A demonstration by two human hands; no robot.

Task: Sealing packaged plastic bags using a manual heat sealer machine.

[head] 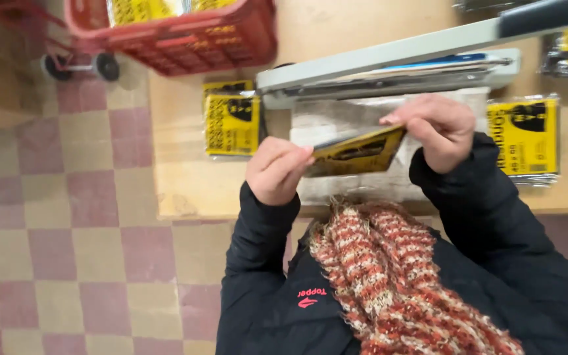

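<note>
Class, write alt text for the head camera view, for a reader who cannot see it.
Seen from above, a left hand and right hand hold a flat yellow packet between them over a wooden table. A grey heat sealer lies beyond, with stacks of yellow packets on the table and a red basket at its corner.

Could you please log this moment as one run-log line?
left hand: holds flat yellow-and-black plastic packet | right hand: pinches its other end | grey heat sealer: arm raised | wooden table
</note>
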